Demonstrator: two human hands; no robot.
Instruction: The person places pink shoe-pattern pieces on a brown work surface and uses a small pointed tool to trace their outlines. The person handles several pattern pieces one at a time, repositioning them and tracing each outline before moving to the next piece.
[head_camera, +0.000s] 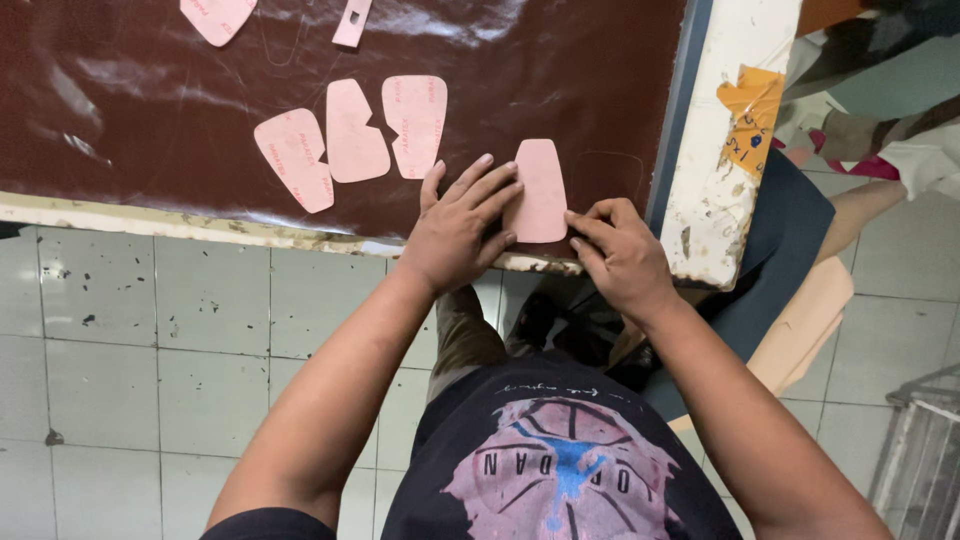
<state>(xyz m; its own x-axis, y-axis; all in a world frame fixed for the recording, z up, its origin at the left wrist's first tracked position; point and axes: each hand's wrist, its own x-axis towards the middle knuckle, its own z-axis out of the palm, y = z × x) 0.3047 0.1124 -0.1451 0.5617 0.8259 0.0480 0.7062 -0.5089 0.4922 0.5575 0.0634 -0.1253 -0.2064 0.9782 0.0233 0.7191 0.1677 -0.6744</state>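
Pink template (541, 190) lies flat on the brown leather sheet (150, 80) near the table edge, long axis 12-to-6, left hand (457, 230) pressing it open-fingered from 9 o'clock and nearer, right hand (620, 255) curled at its 4 o'clock corner, fingertips touching, three more pink pieces (350, 135) at 10 o'clock.

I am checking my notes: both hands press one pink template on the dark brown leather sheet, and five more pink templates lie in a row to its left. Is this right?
Not quite. The head view shows three pink templates in that row, not five. Both the left hand and right hand do rest on one pink template on the dark brown leather sheet.
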